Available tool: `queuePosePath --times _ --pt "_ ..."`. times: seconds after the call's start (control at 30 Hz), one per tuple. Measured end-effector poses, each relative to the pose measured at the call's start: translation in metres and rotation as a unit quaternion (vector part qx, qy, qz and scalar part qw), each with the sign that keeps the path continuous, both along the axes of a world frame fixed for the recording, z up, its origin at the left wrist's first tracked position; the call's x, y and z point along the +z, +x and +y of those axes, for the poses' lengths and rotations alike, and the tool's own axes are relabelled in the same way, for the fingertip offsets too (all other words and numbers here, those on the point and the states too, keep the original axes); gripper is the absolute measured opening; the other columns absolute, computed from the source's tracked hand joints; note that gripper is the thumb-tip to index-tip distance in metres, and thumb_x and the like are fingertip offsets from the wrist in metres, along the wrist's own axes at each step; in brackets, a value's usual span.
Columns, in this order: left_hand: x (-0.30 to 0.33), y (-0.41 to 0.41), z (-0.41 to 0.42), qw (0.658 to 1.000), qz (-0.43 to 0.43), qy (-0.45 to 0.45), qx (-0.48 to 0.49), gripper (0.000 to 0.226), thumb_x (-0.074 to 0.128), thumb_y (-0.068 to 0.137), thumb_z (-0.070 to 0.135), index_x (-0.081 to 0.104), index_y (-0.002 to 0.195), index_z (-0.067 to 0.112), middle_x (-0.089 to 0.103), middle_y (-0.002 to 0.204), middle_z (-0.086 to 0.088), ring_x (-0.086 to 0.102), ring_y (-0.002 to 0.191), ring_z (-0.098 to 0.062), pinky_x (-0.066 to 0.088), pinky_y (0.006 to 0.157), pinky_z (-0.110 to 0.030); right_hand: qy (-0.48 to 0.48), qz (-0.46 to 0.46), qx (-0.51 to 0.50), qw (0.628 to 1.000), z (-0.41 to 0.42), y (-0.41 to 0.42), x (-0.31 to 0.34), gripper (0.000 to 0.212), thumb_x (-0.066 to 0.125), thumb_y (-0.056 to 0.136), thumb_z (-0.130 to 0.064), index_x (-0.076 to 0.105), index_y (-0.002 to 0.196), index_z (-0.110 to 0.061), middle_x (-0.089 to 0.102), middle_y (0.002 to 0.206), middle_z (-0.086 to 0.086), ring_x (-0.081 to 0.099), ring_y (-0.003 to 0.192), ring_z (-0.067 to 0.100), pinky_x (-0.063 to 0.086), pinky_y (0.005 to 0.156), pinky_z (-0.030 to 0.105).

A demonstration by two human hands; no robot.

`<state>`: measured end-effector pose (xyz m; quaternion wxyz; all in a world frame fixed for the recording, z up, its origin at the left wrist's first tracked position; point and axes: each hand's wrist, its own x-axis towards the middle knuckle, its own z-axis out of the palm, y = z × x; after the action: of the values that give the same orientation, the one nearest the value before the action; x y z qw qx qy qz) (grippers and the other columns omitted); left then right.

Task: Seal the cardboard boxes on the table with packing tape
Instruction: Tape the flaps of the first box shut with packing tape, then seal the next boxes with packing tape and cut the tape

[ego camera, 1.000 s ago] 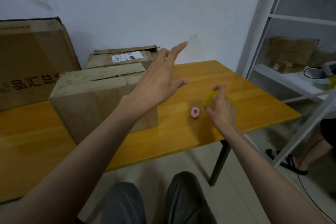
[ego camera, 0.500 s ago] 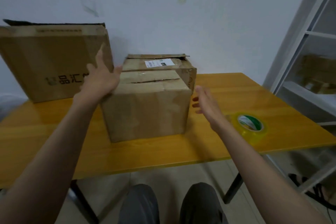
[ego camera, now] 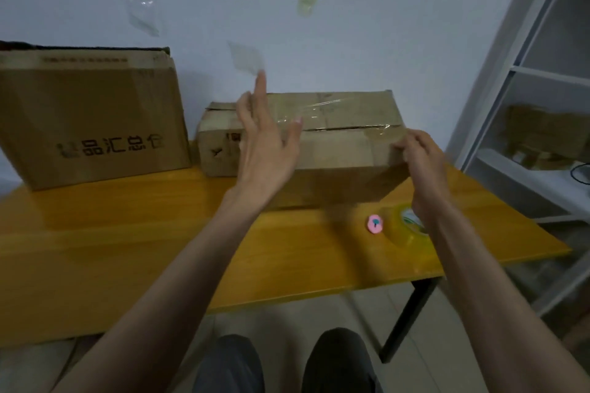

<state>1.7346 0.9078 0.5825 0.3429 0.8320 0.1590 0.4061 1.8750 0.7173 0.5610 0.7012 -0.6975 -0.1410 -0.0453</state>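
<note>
Left hand [ego camera: 266, 150] with fingers spread and straight before the cardboard box [ego camera: 335, 150] on the table [ego camera: 159, 252], right hand [ego camera: 421, 166] fingers curled on its taped right corner, tape roll [ego camera: 399, 226] just beneath that wrist

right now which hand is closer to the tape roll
Right. The right hand grips the box corner directly above and behind the tape roll, its wrist passing over the roll. The left hand is raised, open, in front of the box's left half, well to the roll's left.
</note>
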Motion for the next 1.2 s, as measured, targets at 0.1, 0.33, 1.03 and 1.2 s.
queuePosePath --times 0.1,0.33,1.03,1.2 --pt "0.003 0.044 -0.022 0.994 -0.082 0.038 -0.067 0.068 0.053 0.102 0.038 0.014 0.156 0.028 0.012 0.154 -0.002 0.061 0.101 -0.001 0.055 0.088 -0.061 0.038 0.016 -0.026 0.999 -0.028 0.034 -0.005 0.033 0.053 0.095 -0.006 0.064 0.124 -0.019 0.067 0.111 -0.007 0.059 0.093 0.010 0.047 0.073 0.025" --pt "-0.009 0.134 -0.038 0.982 -0.103 0.097 -0.127 0.045 0.062 0.098 0.021 0.041 0.136 0.009 0.028 0.144 -0.015 0.032 0.109 0.017 0.048 0.079 -0.025 0.110 0.055 -0.101 0.987 -0.066 0.102 -0.051 0.052 0.040 0.093 0.020 0.048 0.131 -0.014 0.065 0.103 -0.012 0.062 0.099 0.011 0.052 0.070 0.020" --pt "-0.008 0.168 0.034 0.975 -0.109 -0.087 -0.173 0.050 0.065 0.097 0.019 0.034 0.131 0.038 0.033 0.142 0.000 0.054 0.125 -0.022 0.054 0.077 -0.016 0.077 0.243 -0.040 0.966 0.072 0.178 -0.063 0.144 0.099 0.055 -0.042 0.003 0.162 -0.036 0.003 0.170 0.012 0.038 0.146 0.039 0.051 0.104 0.057" --pt "-0.003 0.145 0.108 0.985 -0.115 -0.120 -0.053 0.070 0.061 0.100 0.024 0.020 0.151 0.048 0.034 0.151 -0.002 0.041 0.133 -0.019 0.042 0.096 -0.024 -0.012 0.139 -0.071 0.988 0.125 0.165 -0.050 0.078 0.070 0.095 -0.026 0.025 0.159 -0.023 0.026 0.164 0.006 0.035 0.146 0.028 0.038 0.116 0.047"
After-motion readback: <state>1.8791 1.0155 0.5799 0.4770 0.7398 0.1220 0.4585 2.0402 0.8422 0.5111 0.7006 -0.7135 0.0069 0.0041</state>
